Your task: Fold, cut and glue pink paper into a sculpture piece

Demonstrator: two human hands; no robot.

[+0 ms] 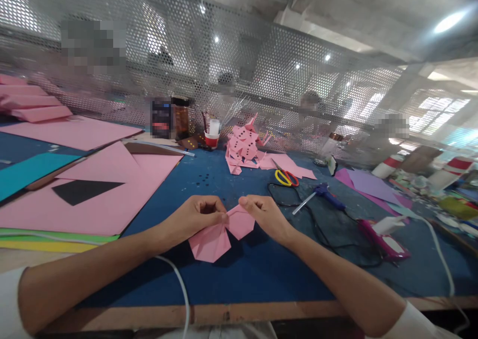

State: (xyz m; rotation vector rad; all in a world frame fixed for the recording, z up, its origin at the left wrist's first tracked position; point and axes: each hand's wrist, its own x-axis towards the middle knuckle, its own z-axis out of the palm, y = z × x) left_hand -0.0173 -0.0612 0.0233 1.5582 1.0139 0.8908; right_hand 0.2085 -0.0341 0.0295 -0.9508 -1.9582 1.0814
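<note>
Two joined pieces of folded pink paper (pixel 212 244) hang between my hands, above the blue tabletop. My left hand (pixel 205 212) pinches the upper edge near the middle, thumb in front. My right hand (pixel 261 212) grips the upper right corner between thumb and fingers. Creases fan down through the left piece, and both pieces have angular lower edges. Some fingertips are hidden behind the paper. Beyond my hands stands a pink folded-paper model (pixel 244 142) with black dots.
Scissors (pixel 287 176) and a blue glue gun (pixel 328 195) with its cable lie to the right, near a magenta tool (pixel 384 239). Pink sheets (pixel 104 199) with a black piece (pixel 85 191) cover the left. A perforated metal screen (pixel 269 65) rises behind, people beyond it. A white cable (pixel 179 279) crosses the front edge.
</note>
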